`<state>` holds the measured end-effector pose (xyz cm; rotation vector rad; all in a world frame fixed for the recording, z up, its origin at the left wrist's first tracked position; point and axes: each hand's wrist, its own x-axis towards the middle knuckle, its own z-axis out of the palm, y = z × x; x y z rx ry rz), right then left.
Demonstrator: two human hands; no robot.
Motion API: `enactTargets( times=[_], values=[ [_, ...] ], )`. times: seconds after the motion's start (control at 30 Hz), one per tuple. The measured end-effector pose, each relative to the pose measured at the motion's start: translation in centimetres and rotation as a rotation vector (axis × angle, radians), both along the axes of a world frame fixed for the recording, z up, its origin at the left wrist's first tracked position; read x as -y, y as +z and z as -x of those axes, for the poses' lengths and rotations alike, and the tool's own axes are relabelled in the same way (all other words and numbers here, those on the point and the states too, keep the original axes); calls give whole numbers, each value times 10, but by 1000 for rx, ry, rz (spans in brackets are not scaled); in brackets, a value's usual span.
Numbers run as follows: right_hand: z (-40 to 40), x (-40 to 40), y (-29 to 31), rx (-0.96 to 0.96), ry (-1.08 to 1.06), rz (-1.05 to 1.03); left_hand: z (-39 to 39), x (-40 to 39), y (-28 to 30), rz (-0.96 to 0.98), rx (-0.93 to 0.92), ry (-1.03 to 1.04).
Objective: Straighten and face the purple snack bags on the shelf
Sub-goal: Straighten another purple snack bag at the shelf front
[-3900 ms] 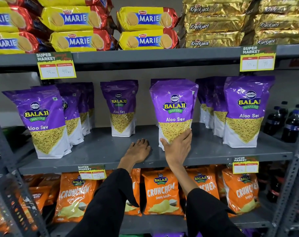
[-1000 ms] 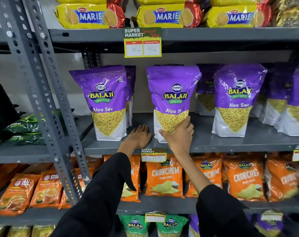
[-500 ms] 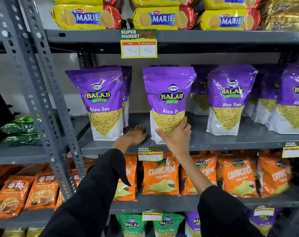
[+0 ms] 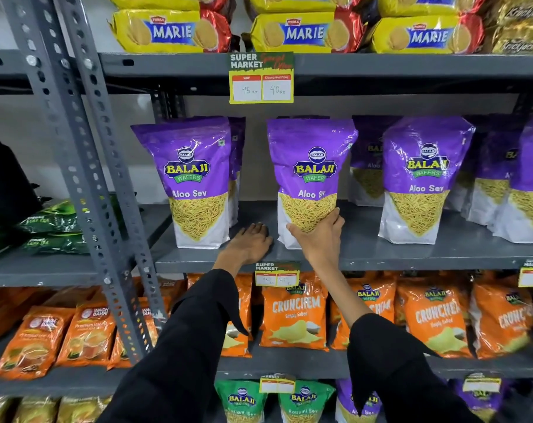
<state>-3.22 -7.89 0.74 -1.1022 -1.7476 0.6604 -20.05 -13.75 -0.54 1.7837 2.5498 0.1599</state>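
Observation:
Purple Balaji Aloo Sev bags stand upright on the grey middle shelf [image 4: 411,254]. My right hand [image 4: 321,239] grips the lower front of the centre purple bag [image 4: 312,166], which faces forward near the shelf's front edge. My left hand [image 4: 253,241] lies flat, palm down, on the shelf between that bag and the left purple bag [image 4: 192,178]. It holds nothing. Another front bag [image 4: 427,175] stands to the right, with more purple bags behind and at the far right edge [image 4: 531,178].
A slotted grey upright [image 4: 85,178] runs diagonally at the left. Yellow Marie biscuit packs [image 4: 292,33] fill the shelf above. A price tag [image 4: 261,77] hangs over the bags. Orange Crunchem bags [image 4: 294,312] sit on the shelf below, green packs [image 4: 51,230] at the left.
Since 3.9 s ago my view has shifted left along the shelf, and the held bag now stands near the left bag. In the last second, the hands and bags have barely moved.

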Motion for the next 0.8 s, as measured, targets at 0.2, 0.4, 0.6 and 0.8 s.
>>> enactTargets(
  times=[0.2, 0.4, 0.6, 0.8],
  values=[
    [7, -10, 5, 8, 11, 12, 1, 0, -2, -9, -14, -3],
    [8, -16, 6, 9, 16, 12, 2, 0, -4, -18, 5, 5],
    [6, -15, 4, 3, 15, 6, 2, 0, -4, -18, -5, -1],
    [5, -14, 5, 24, 21, 9, 1, 1, -3, -6, -11, -1]
  ],
)
